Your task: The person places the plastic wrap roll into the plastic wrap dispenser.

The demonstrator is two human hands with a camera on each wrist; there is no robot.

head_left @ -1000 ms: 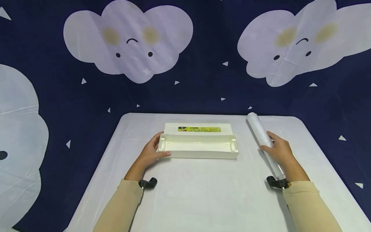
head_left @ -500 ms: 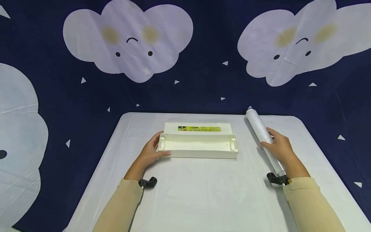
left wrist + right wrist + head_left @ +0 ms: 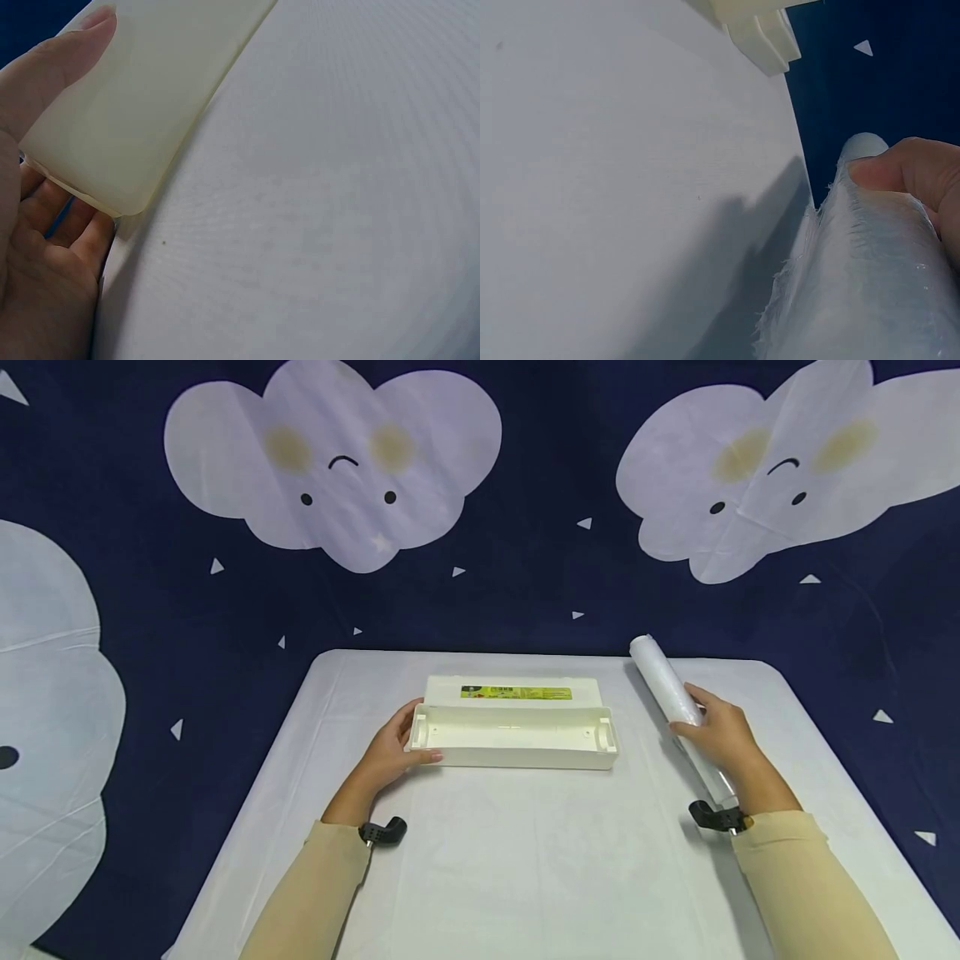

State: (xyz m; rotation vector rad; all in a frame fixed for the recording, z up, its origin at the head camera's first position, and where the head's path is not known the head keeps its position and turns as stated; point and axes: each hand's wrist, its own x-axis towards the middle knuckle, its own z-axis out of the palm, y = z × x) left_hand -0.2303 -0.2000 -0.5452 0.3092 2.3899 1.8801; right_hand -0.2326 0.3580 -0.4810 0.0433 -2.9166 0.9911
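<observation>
A long white plastic wrap dispenser box (image 3: 525, 758) lies with its lid (image 3: 517, 702) folded back, its inside facing me and bare of any roll. My left hand (image 3: 390, 752) grips its left end, the thumb on the front wall and the fingers round the end, as the left wrist view also shows. To the right, my right hand (image 3: 720, 732) holds a roll of plastic wrap (image 3: 667, 685) around its middle, thumb on the near side. The roll is tilted, its far end raised above the table. Loose film edges (image 3: 784, 292) show along it in the right wrist view.
Both the box and my arms are over a white-covered table (image 3: 517, 868). A dark blue cloth (image 3: 540, 585) with clouds and small triangles hangs behind the table's far edge. A yellow-green label (image 3: 516, 692) is on the lid.
My right hand has raised the roll of plastic wrap a little and shifted it slightly away and to the left. The left hand and the box have stayed in place.
</observation>
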